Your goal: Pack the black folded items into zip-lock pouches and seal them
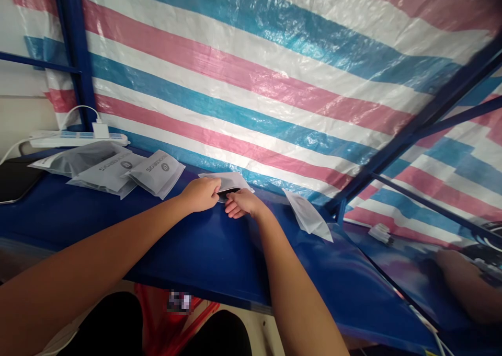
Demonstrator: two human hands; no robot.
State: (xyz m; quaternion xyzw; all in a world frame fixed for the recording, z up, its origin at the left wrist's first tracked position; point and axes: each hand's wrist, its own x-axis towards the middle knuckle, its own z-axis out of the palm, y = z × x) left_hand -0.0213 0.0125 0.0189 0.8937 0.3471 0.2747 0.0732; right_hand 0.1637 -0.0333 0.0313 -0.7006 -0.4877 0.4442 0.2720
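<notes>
Bare forearms (117, 249) reach to twelve o'clock, where the left hand (202, 195) pinches a pale pouch (234, 179) on the blue table (204, 251); whether the right hand (243, 203), fingers curled, grips is unclear. Uneven tugging could split the pouch.

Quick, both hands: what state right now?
Left hand: closed, pinching the edge of the frosted pouch.
Right hand: fingers loosely curled at its opening; grip can't be told.

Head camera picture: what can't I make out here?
All in the head view:
Inside the handled pouch: mostly hidden by its wall and the right hand.
Black object: cut off by the left edge.
What the pixelated patch covers.
Co-worker's arm: blurred, cut off right.
</notes>
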